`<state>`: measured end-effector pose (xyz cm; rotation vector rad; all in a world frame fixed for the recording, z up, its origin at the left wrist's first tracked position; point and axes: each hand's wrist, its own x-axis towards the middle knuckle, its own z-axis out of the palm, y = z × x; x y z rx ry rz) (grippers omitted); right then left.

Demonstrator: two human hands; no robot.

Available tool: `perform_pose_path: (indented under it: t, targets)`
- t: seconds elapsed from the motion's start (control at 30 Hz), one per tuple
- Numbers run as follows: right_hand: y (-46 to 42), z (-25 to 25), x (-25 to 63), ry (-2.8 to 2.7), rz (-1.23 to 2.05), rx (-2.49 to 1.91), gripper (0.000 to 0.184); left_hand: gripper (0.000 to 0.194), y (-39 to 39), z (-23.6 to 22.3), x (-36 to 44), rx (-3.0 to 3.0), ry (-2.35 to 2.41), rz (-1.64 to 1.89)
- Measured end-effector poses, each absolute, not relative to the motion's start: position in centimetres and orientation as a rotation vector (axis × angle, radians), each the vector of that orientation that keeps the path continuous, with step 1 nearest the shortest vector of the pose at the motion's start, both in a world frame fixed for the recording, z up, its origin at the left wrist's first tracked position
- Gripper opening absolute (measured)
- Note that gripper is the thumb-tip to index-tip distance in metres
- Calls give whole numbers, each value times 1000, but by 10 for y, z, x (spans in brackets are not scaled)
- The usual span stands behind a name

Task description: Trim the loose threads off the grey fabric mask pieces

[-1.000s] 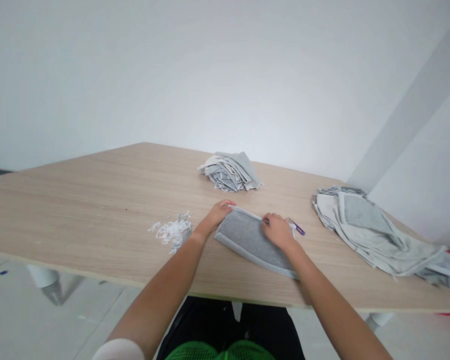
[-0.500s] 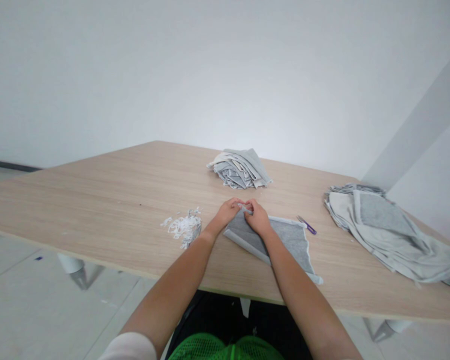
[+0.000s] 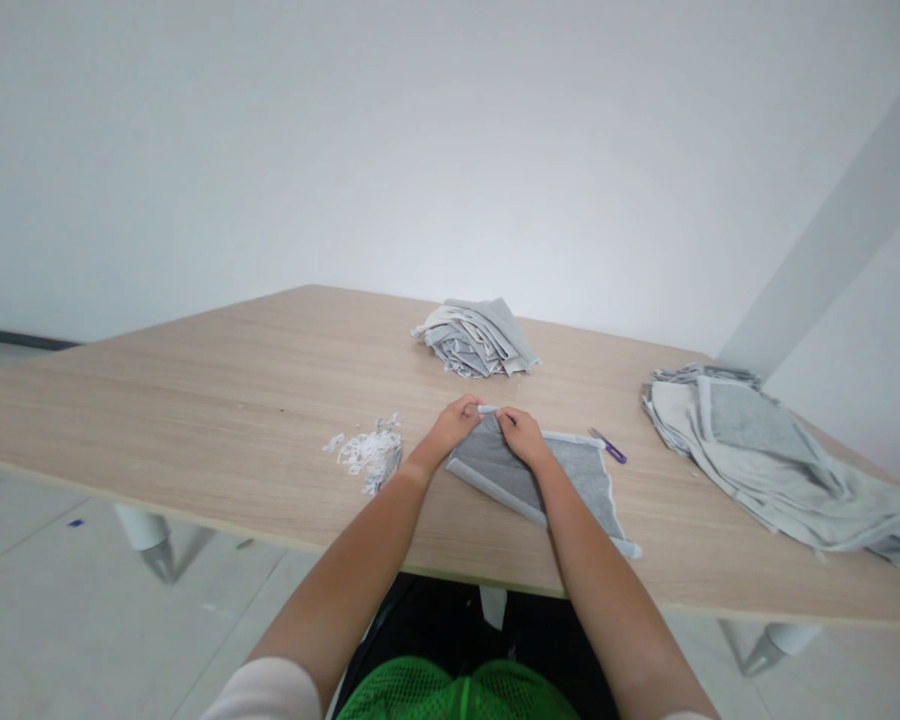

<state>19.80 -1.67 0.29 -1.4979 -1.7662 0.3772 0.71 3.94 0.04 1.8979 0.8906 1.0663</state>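
A grey piece of cloth [image 3: 501,468] with white edging lies on the table in front of me, partly covered by my right forearm. My left hand [image 3: 456,424] pinches its far left corner. Close beside it, my right hand [image 3: 521,436] grips the same far edge, fingers closed on the fabric. A short stretch of white edging shows between the two hands. Just right of the cloth lies a pair of purple-handled thread snips [image 3: 609,447]. To the left of my left hand is a heap of white thread and fabric scraps [image 3: 371,452].
On the wooden table [image 3: 217,400], a stack of folded grey and beige cloths [image 3: 480,338] sits at the back. A larger pile of similar cloths [image 3: 772,460] spreads along the right side. A white wall [image 3: 450,140] rises behind the table.
My right hand has shifted slightly right, away from my left hand, so more white edging shows between them. The view has also moved slightly.
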Motion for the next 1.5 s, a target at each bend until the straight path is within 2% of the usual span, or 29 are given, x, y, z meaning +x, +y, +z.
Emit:
perform_pose_path:
  t: [0.1,0.33,0.5,0.63,0.77,0.93,1.17,1.27,1.4,1.5]
  targets:
    - [-18,2,197,-1749,402,-1477,37,17,41,0,8,1961,885,1075]
    - [-20,3,197,-1717,390,-1421,29,16,41,1,9,2003,946,1057]
    - [-17,4,198,-1792,436,-1453,37,27,35,6,11,1903,862,1089]
    - [-16,2,198,-1804,480,-1463,41,26,36,7,11,1932,829,1081]
    - [-19,2,196,-1699,419,-1485,31,26,39,5,11,1936,857,1099]
    - [-25,9,194,-1712,386,-1408,32,27,35,7,10,1953,848,1076]
    - [-20,6,196,-1794,418,-1427,44,32,35,4,11,1854,832,1135]
    - [-17,3,196,-1801,441,-1447,47,27,38,1,11,1879,831,1120]
    - [-19,1,195,-1764,434,-1445,37,24,38,1,10,1934,837,1117]
    - [-21,1,195,-1678,386,-1445,33,29,38,1,10,1955,829,1111]
